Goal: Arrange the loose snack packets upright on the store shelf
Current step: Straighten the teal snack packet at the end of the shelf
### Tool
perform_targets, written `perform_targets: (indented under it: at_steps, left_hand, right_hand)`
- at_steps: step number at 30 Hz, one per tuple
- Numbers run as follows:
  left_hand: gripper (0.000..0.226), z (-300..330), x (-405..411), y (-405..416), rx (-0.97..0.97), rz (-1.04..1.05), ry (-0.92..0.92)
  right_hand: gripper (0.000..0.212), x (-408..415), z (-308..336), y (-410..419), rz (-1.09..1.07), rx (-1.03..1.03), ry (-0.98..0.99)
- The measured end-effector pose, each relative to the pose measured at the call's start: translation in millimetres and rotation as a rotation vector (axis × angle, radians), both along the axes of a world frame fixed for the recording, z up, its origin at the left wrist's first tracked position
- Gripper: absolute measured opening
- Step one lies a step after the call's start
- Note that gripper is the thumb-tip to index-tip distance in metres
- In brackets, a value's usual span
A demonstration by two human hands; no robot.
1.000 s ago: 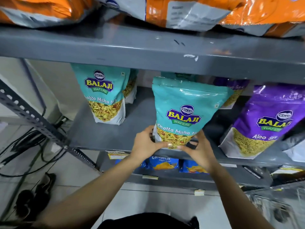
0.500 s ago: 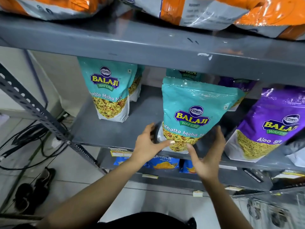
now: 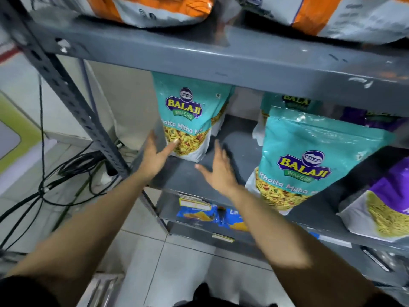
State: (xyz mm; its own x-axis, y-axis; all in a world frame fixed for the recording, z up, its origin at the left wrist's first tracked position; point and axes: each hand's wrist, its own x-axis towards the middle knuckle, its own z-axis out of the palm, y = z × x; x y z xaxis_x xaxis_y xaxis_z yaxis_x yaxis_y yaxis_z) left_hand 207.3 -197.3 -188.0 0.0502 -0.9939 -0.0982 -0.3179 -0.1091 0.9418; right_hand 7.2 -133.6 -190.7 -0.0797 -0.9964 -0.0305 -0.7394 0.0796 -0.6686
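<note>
Two teal Balaji Khatta Mitha packets stand upright on the grey middle shelf (image 3: 183, 173). The left teal packet (image 3: 190, 116) is near the shelf's left end; my left hand (image 3: 155, 156) is open at its lower left corner, thumb touching its front. My right hand (image 3: 218, 169) hovers open over bare shelf between the two packets, holding nothing. The right teal packet (image 3: 309, 160) stands free near the front edge, with more teal packets behind it. A purple Balaji packet (image 3: 385, 207) leans at the far right.
Orange packets (image 3: 155, 9) lie on the shelf above. Blue packets (image 3: 205, 216) sit on the lower shelf. A perforated grey upright (image 3: 66, 85) frames the left side, with black cables (image 3: 73, 169) on the tiled floor beyond it.
Both hands let go of the right teal packet and moved left; the left hand now reaches the left teal packet. The view shifted left and closer.
</note>
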Motion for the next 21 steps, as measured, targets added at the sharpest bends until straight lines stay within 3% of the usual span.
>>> perform_targets:
  at_steps: [2, 5, 12, 18, 21]
  left_hand:
    - [0.095, -1.7, 4.4, -18.4, 0.092, -0.095, 0.057]
    - [0.092, -11.3, 9.7, -27.7, 0.147, -0.13, 0.093]
    - [0.066, 5.1, 6.3, 33.9, 0.126, -0.047, 0.12]
    - [0.082, -0.7, 18.8, 66.3, 0.115, -0.005, 0.142]
    - [0.071, 2.1, 17.7, 75.3, 0.105, 0.04, 0.124]
  right_hand:
    - [0.101, -2.5, 8.9, -24.6, -0.1, 0.021, -0.205]
    - [0.075, 2.7, 7.3, -38.5, -0.037, 0.076, -0.383]
    - [0.055, 13.7, -14.1, -4.0, -0.007, 0.063, -0.44]
    - [0.05, 16.8, -21.0, 26.2, 0.047, 0.112, -0.49]
    - [0.044, 17.2, -18.2, 34.5, 0.068, 0.127, -0.479]
